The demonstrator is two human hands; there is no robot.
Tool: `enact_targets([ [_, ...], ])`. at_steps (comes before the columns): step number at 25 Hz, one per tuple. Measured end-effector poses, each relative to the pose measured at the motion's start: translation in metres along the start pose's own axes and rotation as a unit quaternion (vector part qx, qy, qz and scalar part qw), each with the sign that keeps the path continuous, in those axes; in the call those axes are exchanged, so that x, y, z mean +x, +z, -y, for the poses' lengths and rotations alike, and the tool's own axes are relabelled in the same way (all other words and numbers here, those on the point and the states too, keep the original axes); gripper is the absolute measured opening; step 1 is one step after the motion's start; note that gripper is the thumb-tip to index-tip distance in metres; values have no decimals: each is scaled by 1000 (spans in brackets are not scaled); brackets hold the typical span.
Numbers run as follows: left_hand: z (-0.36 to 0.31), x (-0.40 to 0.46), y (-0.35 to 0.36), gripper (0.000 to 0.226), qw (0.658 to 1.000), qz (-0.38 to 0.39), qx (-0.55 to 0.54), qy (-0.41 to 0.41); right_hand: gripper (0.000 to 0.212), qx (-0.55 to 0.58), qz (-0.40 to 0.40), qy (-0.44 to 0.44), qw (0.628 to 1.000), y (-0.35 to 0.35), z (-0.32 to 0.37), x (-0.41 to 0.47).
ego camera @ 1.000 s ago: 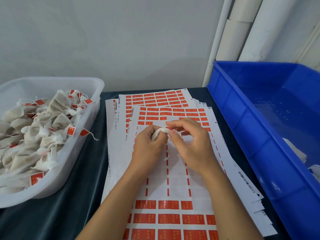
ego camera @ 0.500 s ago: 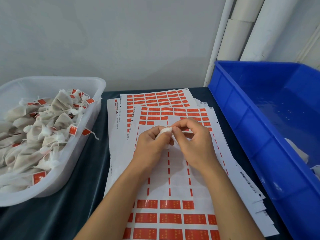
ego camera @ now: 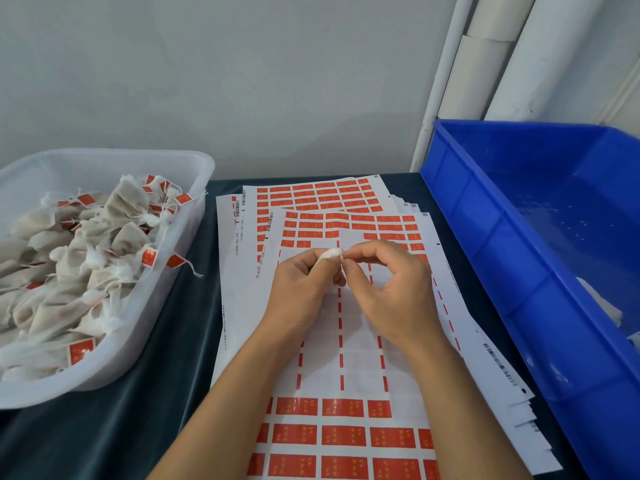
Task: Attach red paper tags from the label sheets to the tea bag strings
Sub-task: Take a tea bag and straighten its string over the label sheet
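Note:
Both hands meet above the middle of the top label sheet [ego camera: 346, 362]. My left hand [ego camera: 304, 285] grips a small white tea bag [ego camera: 330, 253]; only its gathered top shows above the fingers. My right hand [ego camera: 388, 289] pinches at the bag's top with thumb and forefinger, where the string sits; the string itself is too thin to make out. The sheet's centre is stripped of tags, while rows of red tags [ego camera: 343, 436] remain near me and at the far end. No red tag shows between my fingers.
A clear plastic tub [ego camera: 194, 216] on the left holds several tagged tea bags [ego camera: 114, 244]. A blue plastic crate [ego camera: 491, 271] stands on the right with something white in its near corner. More label sheets [ego camera: 311, 195] lie fanned beneath, on a dark cloth.
Both hands have stayed together over the sheet, shifting only slightly. My right fingers have gone from covering the bag's top to a finer pinch at it.

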State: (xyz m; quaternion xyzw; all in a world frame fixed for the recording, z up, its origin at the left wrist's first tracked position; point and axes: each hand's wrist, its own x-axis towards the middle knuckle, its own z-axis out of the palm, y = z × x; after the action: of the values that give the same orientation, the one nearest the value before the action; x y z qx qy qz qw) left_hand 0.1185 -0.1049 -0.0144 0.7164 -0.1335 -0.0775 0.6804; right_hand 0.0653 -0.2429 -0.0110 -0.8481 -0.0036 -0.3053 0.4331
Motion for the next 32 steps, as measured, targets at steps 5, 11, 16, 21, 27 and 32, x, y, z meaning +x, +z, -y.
enact_targets([
  [5, 1, -2, 4, 23, 999, -7, 33, 20, 8, -20, -8, 25, 999, 0, 0, 0],
  [11, 4, -4, 6, 20, 997, -6, 67, 38, 9, -117, 3, 32, 993, 1, -6, 1],
  [16, 4, -3, 8, 22, 995, -13, 83, 50, 9, -168, 14, 4, 986, 2, -5, 1],
  [21, 2, -4, 7, 23, 996, -18, 67, 47, 9, -115, 40, 20, 992, 3, -1, 1],
  [27, -3, -6, 5, 11, 999, -23, -11, 22, 5, -13, 46, 54, 997, 8, 2, 1],
  [32, -6, -8, 2, 16, 996, 12, -62, 64, 14, 35, 31, 70, 996, 7, 4, 1],
])
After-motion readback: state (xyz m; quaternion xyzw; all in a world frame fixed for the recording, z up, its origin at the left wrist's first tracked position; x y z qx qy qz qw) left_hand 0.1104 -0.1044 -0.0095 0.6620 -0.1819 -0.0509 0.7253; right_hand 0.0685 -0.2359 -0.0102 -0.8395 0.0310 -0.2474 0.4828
